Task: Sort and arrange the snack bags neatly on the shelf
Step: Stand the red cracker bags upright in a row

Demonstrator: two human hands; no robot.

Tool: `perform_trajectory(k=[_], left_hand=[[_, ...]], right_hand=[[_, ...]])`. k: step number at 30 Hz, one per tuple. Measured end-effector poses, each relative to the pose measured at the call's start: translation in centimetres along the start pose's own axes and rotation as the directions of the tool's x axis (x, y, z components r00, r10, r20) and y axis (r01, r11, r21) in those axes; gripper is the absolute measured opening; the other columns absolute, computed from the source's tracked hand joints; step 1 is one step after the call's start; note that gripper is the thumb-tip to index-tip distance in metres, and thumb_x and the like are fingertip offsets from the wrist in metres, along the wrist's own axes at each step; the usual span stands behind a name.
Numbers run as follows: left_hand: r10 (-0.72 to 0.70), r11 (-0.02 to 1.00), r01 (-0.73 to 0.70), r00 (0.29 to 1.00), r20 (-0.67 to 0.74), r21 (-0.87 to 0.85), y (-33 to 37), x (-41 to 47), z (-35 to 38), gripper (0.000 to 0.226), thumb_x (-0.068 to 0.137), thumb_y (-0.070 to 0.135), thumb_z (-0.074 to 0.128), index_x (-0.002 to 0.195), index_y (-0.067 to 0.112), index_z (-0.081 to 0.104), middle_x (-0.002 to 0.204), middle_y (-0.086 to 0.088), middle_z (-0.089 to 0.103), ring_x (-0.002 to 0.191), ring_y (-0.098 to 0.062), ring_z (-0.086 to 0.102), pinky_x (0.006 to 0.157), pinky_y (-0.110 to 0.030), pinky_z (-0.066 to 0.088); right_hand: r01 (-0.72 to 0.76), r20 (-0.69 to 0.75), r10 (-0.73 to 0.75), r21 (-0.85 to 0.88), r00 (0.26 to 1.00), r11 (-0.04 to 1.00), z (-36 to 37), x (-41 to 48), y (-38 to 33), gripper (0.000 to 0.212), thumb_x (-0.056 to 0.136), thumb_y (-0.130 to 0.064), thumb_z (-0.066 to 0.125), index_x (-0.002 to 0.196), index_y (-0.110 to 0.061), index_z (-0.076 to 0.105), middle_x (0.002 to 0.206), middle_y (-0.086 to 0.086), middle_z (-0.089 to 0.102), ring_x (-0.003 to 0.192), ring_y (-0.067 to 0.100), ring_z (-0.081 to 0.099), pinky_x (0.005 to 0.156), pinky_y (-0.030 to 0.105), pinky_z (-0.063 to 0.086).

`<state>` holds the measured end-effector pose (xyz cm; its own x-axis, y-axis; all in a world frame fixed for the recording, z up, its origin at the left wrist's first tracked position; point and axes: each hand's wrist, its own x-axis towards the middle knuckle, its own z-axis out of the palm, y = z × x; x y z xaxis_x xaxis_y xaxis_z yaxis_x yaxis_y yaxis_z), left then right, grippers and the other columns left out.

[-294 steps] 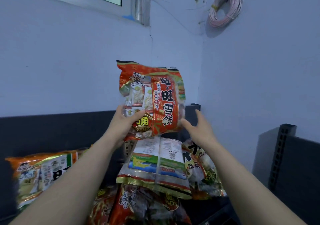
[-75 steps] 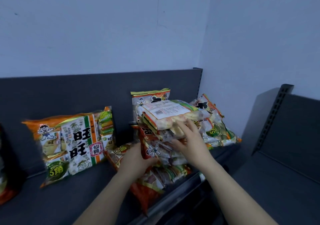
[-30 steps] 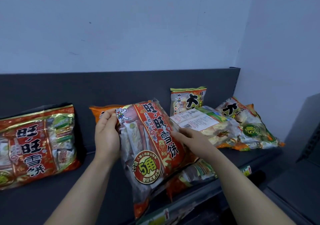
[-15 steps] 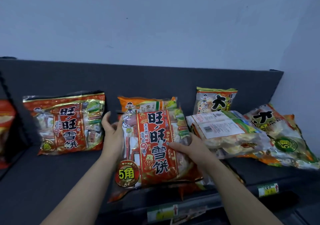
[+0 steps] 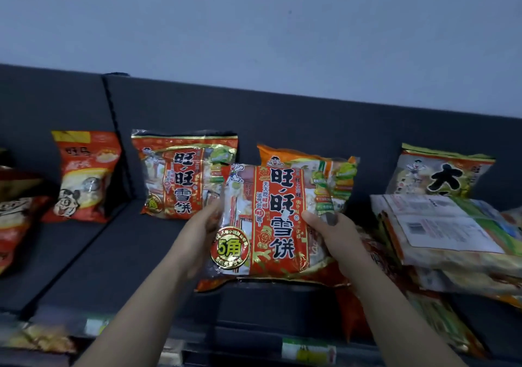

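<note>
Red bag (image 5: pixel 271 222) held upright, print facing out, just above shelf (image 5: pixel 118 253), between both hands. Left hand (image 5: pixel 197 242) closed on the bag's left edge, fingers hidden behind the pack; right hand (image 5: pixel 336 239) closed on the right edge, thumb across the front. Two-sided grip judged to keep the slack pack flat and square for standing. Matching red bag (image 5: pixel 183 177) propped against back panel (image 5: pixel 282 118) just to the left, label forward; held bag judged bound for a spot beside it, like with like. Orange bag (image 5: pixel 336 180) directly behind the held one, partly covered. Pale bag (image 5: pixel 440 171) upright further right, behind a loose pile (image 5: pixel 446 234) lying flat, back label up, not yet sorted. Smaller red pack (image 5: pixel 84 177) leaning on the next section to the left. Front strip with price tags (image 5: pixel 308 349) below. Sorting judged partly done; right side outstanding.
</note>
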<state>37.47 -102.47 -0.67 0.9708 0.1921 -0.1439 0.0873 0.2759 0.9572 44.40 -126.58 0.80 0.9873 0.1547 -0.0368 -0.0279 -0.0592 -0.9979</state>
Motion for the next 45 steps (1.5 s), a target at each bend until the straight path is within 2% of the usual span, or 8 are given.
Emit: perform_trajectory(k=[9,14,20,25,29,35,41,45], left_hand=[[0.062,0.997,-0.061,0.998,0.009,-0.045,2.7,2.1,-10.6,0.066,0.080,0.049,0.070,0.129,0.009,0.052,0.127,-0.022,0.061,0.112,-0.041,0.062,0.099,-0.060,0.045],[0.122,0.992,-0.124,0.990,-0.068,-0.023,3.8,3.7,-16.7,0.028,0.095,0.025,0.056,0.117,0.006,0.052,0.097,-0.015,0.073,0.084,-0.030,0.072,0.065,-0.038,0.058],[0.114,0.990,-0.110,0.993,-0.043,0.094,3.0,6.3,-22.8,0.032,0.091,0.040,0.063,0.122,0.033,0.058,0.122,-0.007,0.068,0.108,-0.027,0.067,0.093,-0.059,0.050],[0.155,0.965,-0.154,0.988,0.012,0.214,0.4,6.1,-24.0,0.053,0.087,0.047,0.059,0.138,0.045,0.043,0.130,0.015,0.062,0.118,-0.007,0.060,0.105,-0.039,0.045],[0.231,0.918,-0.217,0.973,-0.004,0.331,-2.0,4.6,-23.5,0.068,0.090,0.033,0.063,0.145,0.042,0.025,0.133,0.022,0.054,0.117,0.012,0.053,0.093,-0.012,0.042],[0.310,0.852,-0.264,0.950,-0.028,0.451,-3.3,5.5,-23.4,0.072,0.088,0.043,0.056,0.147,0.044,0.015,0.143,0.022,0.043,0.124,0.015,0.043,0.093,-0.006,0.035],[0.325,0.875,-0.287,0.945,-0.032,0.389,-3.1,6.1,-23.2,0.066,0.093,0.044,0.058,0.145,0.048,0.018,0.150,0.014,0.039,0.135,-0.002,0.039,0.111,-0.028,0.033],[0.360,0.908,-0.324,0.928,-0.099,0.268,1.5,6.8,-22.6,0.092,0.072,0.070,0.063,0.149,0.049,0.016,0.151,0.016,0.033,0.140,-0.007,0.033,0.115,-0.044,0.030]], right_hand=[[0.117,0.023,-0.117,0.000,0.993,0.993,11.4,3.0,-0.8,0.024,0.082,-0.026,0.076,0.100,-0.022,0.061,0.093,-0.003,0.075,0.079,0.013,0.073,0.066,0.028,0.056],[0.155,-0.004,-0.155,-0.026,0.988,0.988,18.6,4.5,-0.2,0.027,0.082,-0.029,0.076,0.100,-0.019,0.060,0.093,-0.002,0.074,0.077,0.012,0.073,0.064,0.030,0.057],[0.200,-0.028,-0.200,-0.015,0.979,0.980,24.0,5.6,2.4,0.024,0.084,-0.026,0.074,0.103,-0.026,0.060,0.100,-0.004,0.072,0.086,0.007,0.070,0.066,0.020,0.053],[0.126,-0.032,-0.125,0.036,0.992,0.991,25.0,4.7,6.6,0.045,0.080,-0.033,0.075,0.119,-0.027,0.056,0.113,-0.005,0.069,0.098,0.007,0.068,0.082,0.027,0.055],[0.076,-0.088,-0.086,-0.108,0.992,0.991,24.3,3.3,9.3,0.073,0.078,-0.036,0.076,0.140,-0.027,0.038,0.126,-0.013,0.055,0.114,0.007,0.055,0.094,0.026,0.043],[0.135,-0.113,-0.170,-0.266,0.979,0.954,24.7,3.0,10.4,0.081,0.083,-0.026,0.075,0.146,-0.029,0.025,0.135,-0.013,0.043,0.124,0.007,0.045,0.096,0.024,0.038],[0.179,-0.089,-0.217,-0.320,0.972,0.930,24.9,3.1,10.4,0.087,0.086,-0.031,0.071,0.151,-0.035,0.013,0.138,-0.023,0.033,0.130,0.000,0.035,0.103,0.024,0.034],[0.163,-0.094,-0.202,-0.315,0.975,0.935,24.8,3.1,10.2,0.095,0.078,-0.044,0.076,0.150,-0.036,0.015,0.139,-0.021,0.037,0.127,0.000,0.039,0.103,0.027,0.037]])
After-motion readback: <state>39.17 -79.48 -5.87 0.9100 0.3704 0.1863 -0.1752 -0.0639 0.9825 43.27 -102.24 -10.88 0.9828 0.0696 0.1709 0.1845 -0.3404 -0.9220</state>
